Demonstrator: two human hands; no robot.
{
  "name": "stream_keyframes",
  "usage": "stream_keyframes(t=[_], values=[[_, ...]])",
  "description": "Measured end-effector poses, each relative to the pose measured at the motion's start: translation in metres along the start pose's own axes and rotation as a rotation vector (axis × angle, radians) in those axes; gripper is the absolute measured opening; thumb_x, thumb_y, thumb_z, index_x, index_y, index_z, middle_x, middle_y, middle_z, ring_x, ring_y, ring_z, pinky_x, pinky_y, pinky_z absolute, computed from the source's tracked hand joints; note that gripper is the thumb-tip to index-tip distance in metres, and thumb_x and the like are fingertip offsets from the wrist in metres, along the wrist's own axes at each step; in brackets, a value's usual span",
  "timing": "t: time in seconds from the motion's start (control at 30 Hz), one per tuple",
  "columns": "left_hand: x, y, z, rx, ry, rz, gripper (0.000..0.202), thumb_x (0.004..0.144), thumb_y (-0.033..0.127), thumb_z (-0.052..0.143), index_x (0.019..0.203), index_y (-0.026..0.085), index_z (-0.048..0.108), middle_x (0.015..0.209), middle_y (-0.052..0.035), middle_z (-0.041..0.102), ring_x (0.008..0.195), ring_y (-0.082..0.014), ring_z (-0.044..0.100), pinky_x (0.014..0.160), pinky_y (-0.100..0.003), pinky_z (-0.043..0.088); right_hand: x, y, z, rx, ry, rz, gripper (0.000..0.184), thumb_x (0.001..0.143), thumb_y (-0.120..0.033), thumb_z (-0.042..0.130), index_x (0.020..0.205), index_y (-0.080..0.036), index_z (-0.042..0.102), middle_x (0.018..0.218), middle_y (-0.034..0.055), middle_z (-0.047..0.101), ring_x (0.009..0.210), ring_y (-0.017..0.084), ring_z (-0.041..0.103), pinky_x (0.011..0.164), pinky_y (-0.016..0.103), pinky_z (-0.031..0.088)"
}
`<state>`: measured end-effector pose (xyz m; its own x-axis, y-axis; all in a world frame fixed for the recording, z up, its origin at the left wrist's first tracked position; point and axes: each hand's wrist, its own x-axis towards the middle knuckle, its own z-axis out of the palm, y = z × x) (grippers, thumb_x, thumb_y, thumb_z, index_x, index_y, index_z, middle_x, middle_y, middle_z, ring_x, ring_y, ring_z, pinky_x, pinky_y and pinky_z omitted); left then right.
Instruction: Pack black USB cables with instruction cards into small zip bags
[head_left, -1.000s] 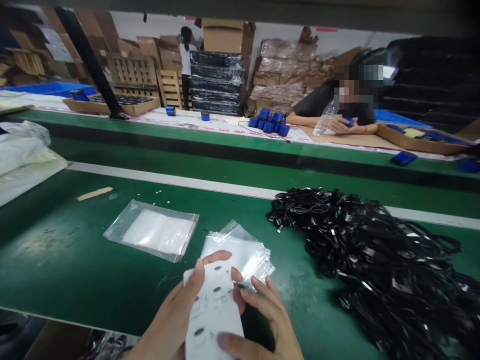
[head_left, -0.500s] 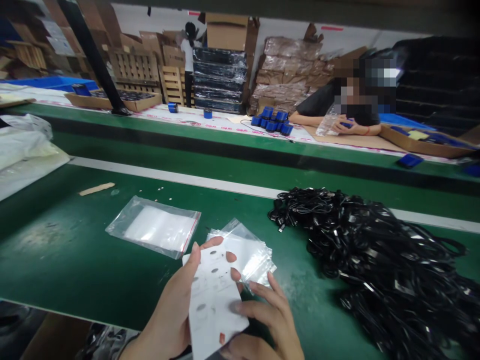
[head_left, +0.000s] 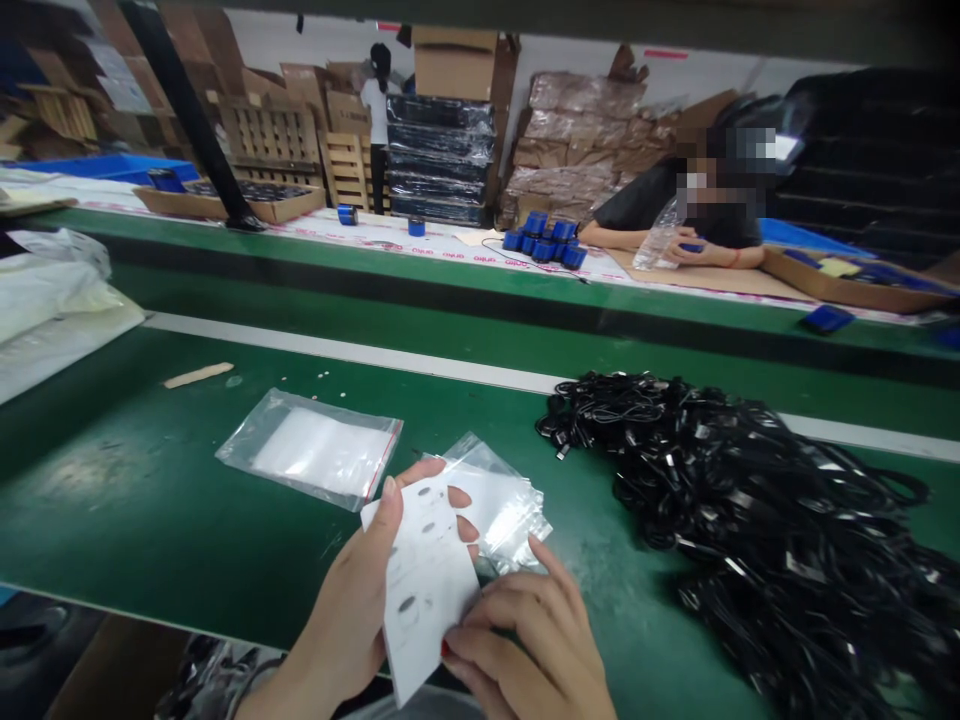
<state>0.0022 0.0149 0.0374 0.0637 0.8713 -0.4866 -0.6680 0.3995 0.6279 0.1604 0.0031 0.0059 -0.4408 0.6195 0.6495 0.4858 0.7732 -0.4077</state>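
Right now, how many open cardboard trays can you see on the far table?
2: one tray at left, partly behind the black post; another tray at right, beside the leaning person. More may be hidden.

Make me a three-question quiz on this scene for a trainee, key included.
1. Pick one: what is heaped on the green bench, to the right of the right hand?
A) pallets
B) black cables
C) bottles

2. True or false: the left hand has its thumb on the paper.

3. Fill in: the flat bag left of the bag stack has a ____ line near one edge.

Key: 1. B; 2. True; 3. red
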Motion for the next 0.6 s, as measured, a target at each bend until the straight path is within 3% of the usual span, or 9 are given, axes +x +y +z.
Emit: stream_keyframes(t=[0.2, 0.4, 0.6], values=[[0.0, 0.001, 0.0, -0.021, 0.011, -0.007, 0.044, 0.086, 0.051, 0.051, 0.122, 0.025, 0.049, 0.096, -0.0068, 0.066, 0.081, -0.0248, 0.065, 0.076, -0.041, 0.049, -0.003, -0.001, 0.009, -0.101, 0.021, -0.07, 0.01, 0.083, -0.014, 0.063, 0.078, -0.022, 0.063, 0.068, -0.0068, 0.067, 0.07, 0.011, 0.064, 0.112, 0.035, 0.021], [0.002, 0.001, 0.0, 0.006, -0.006, -0.015, 0.049, 0.087, 0.053, 0.047, 0.126, 0.023, 0.044, 0.094, -0.0078, 0.067, 0.079, -0.0253, 0.064, 0.073, -0.041, 0.048, -0.006, -0.008, 0.026, -0.058, 0.169, 0.059, 0.031, 0.092, -0.011, 0.042, 0.066, -0.021, 0.054, 0.065, -0.004, 0.059, 0.067, 0.011, 0.06, 0.105, 0.037, 0.033], [0.003, -0.001, 0.0, -0.01, -0.028, -0.03, 0.044, 0.088, 0.052, 0.047, 0.121, 0.024, 0.047, 0.093, -0.0064, 0.066, 0.078, -0.0238, 0.064, 0.073, -0.04, 0.048, -0.007, -0.007, 0.021, -0.023, 0.063, 0.123, 0.019, 0.088, -0.009, 0.05, 0.074, -0.021, 0.054, 0.07, -0.0038, 0.058, 0.069, 0.012, 0.059, 0.102, 0.04, 0.038]])
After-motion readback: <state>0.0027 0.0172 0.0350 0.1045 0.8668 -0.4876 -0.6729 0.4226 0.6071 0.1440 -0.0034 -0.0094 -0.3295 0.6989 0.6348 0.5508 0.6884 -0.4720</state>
